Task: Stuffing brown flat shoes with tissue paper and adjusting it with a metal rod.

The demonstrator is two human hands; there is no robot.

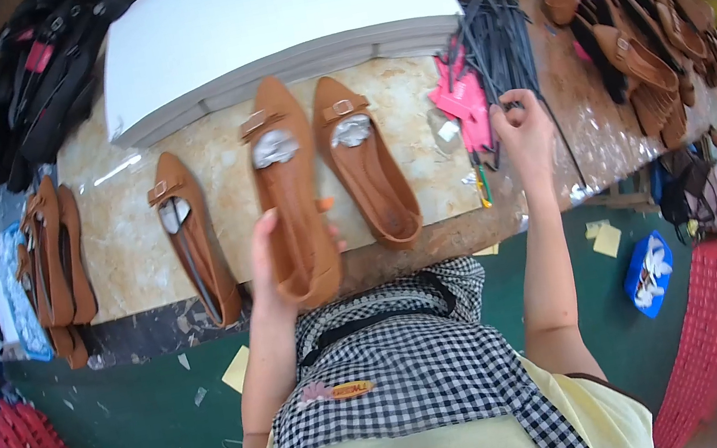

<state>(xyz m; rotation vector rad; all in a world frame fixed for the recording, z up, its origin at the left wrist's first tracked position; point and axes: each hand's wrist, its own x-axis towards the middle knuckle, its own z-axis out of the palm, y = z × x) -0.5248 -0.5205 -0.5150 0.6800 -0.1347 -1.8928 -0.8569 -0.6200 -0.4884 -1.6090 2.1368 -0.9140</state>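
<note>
While left hand (269, 269) steadies tan shoe (288, 188), matching shoes (364, 161) alongside

The shoes (365, 165) look like matt tan suede or faux leather, each with a small metal buckle (343, 108) on a bow and crumpled silvery paper (275, 147) stuffed in the toe. The table (127, 245) has a glossy, marbled beige stone-like top with a worn, rough front edge. The stacked white sheets (245, 14) are smooth and matt, like card or foam board. The dark strips (499, 41) look like matt plastic. The apron (420, 357) is checked woven cloth.
</note>
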